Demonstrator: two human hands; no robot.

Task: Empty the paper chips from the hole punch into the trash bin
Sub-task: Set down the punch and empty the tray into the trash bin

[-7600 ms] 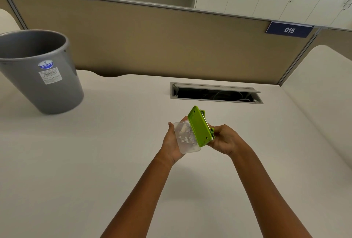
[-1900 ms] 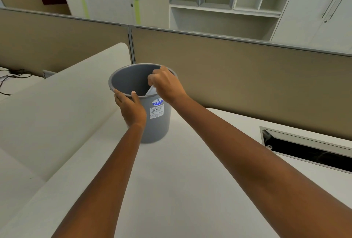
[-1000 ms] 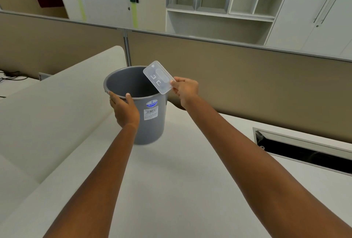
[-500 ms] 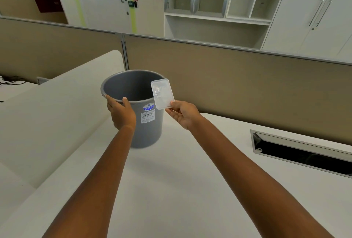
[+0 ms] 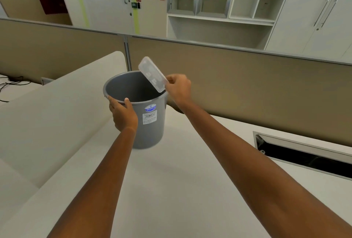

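Off-white tabletop (image 5: pixel 181 190) in an office cubicle, plain and matte, with both bare forearms reaching out across it from the bottom of the view. Off to the right there's a cable slot (image 5: pixel 304 154) cut into the surface, its metal flap tipped up and dark inside. Further out, the left hand (image 5: pixel 122 115) has its grip wrapped on the near rim of a grey plastic trash bin (image 5: pixel 150 123), thumb hooked over the lip and the fingers down the outside wall. The bin stands on the tabletop, near the rounded side divider (image 5: pixel 57 104), with a blue oval logo and a white barcode sticker facing the camera. The right hand (image 5: pixel 178 87) is at the bin's far right rim, grip pinched shut on one end of the clear plastic chip tray (image 5: pixel 152 74) from the hole punch. The tray is tilted, its free end sticking up and left over the bin's mouth. Can't tell if any chips are in the tray or the bin. Behind it all runs a tan partition wall (image 5: pixel 228 77), then white shelving and cabinets (image 5: pixel 247 5) and a door with signs.
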